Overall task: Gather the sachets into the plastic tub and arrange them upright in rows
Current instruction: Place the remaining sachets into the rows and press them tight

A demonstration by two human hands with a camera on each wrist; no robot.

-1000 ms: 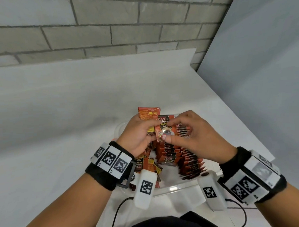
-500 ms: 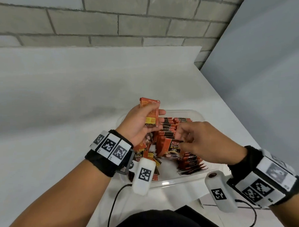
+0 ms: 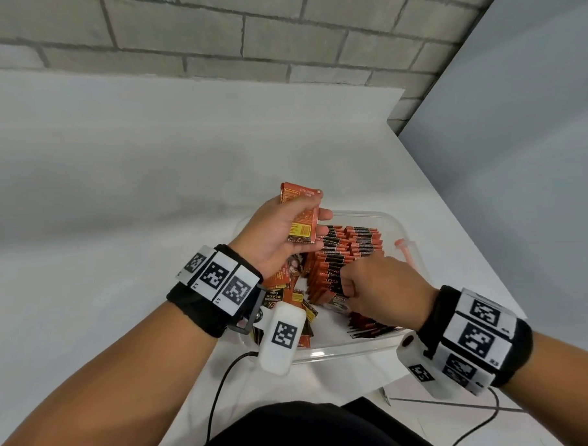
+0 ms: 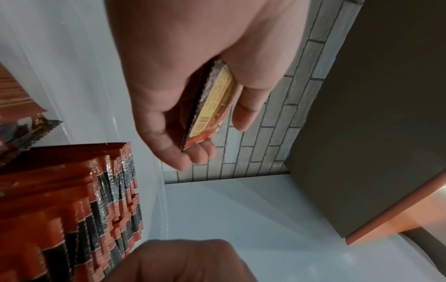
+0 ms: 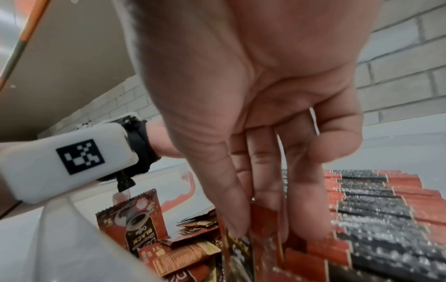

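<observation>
Above the far-left corner of the plastic tub, the left hand grips a small stack of orange sachets — thumb across their face, fingers curled behind. Just right of it and lower, the right hand reaches down into the upright rows, fingertips pinching one sachet among them. Loose sachets lie jumbled beneath the left wrist.

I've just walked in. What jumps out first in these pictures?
The clear plastic tub on the white table, packed with rows of upright orange-and-black coffee sachets. Above it the left hand holds a small stack of sachets, while the right hand tucks one sachet into the nearer row.
</observation>
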